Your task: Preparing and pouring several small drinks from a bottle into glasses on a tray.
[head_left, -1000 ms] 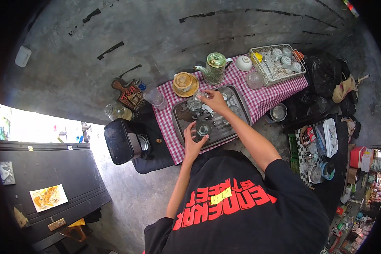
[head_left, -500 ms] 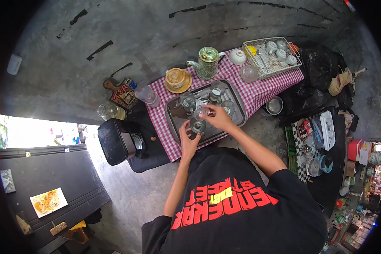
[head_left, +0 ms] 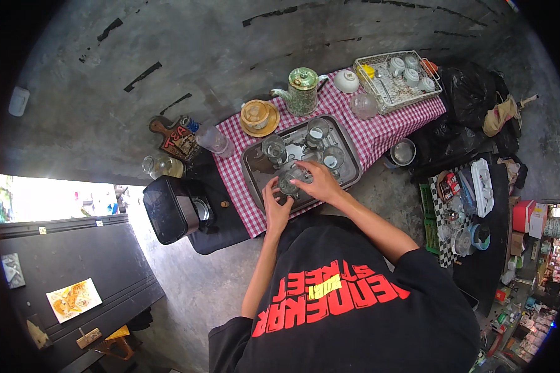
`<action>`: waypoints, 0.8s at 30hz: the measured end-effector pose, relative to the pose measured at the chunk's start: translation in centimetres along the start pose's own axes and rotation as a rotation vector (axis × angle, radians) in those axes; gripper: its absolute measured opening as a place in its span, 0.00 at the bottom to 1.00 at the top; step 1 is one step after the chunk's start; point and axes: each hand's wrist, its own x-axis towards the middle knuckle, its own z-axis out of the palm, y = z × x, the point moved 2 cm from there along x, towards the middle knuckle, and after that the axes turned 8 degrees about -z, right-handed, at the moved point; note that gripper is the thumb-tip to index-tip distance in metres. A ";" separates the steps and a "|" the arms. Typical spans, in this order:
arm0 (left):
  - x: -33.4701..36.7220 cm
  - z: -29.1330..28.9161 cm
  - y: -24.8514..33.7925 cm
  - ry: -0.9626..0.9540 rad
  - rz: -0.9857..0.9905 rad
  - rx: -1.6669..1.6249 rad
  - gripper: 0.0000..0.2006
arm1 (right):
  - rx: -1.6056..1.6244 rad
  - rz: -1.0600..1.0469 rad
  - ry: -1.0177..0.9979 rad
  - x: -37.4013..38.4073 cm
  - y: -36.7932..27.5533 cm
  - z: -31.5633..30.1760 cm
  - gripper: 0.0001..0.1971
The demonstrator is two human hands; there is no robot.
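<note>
I see a black short-sleeved T-shirt with big red block lettering and a small yellow patch across it. Both forearms are bare; each hand is ungloved.

both arms forward, left hand and right hand close together, fingers curled.

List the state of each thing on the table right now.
Clear glass in both hands: upright, held on tray.
Left hand: gripping that glass.
Right hand: gripping it too.
Grey metal tray: flat, holding glasses.
Green ceramic teapot: upright, lidded.
White wire rack: holding white cups.
</note>
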 end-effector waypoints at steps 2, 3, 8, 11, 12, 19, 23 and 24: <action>0.0 0.0 0.1 0.003 0.003 0.023 0.35 | -0.034 -0.003 -0.010 -0.1 0.0 0.1 0.28; 0.0 0.0 0.1 0.004 0.007 0.030 0.35 | -0.030 -0.010 -0.013 -0.2 0.0 0.1 0.29; 0.1 0.1 0.0 0.007 0.011 0.034 0.35 | -0.018 -0.021 -0.010 -0.2 -0.1 0.2 0.29; 0.1 0.2 0.0 0.007 0.011 0.034 0.35 | -0.012 -0.011 -0.022 -0.3 0.1 0.2 0.28; 0.1 0.2 0.0 0.010 0.013 0.039 0.35 | -0.020 -0.017 -0.029 -0.3 0.2 0.3 0.28; 0.1 0.2 -0.1 0.019 0.017 0.040 0.34 | -0.125 -0.051 -0.083 -0.6 -0.3 0.5 0.30; 0.0 0.1 -0.1 0.020 0.011 0.059 0.34 | -0.195 -0.090 -0.112 -0.7 -0.7 0.5 0.30; 0.0 0.2 0.0 0.019 0.024 0.056 0.33 | -0.242 -0.167 -0.067 -0.8 -0.4 0.7 0.30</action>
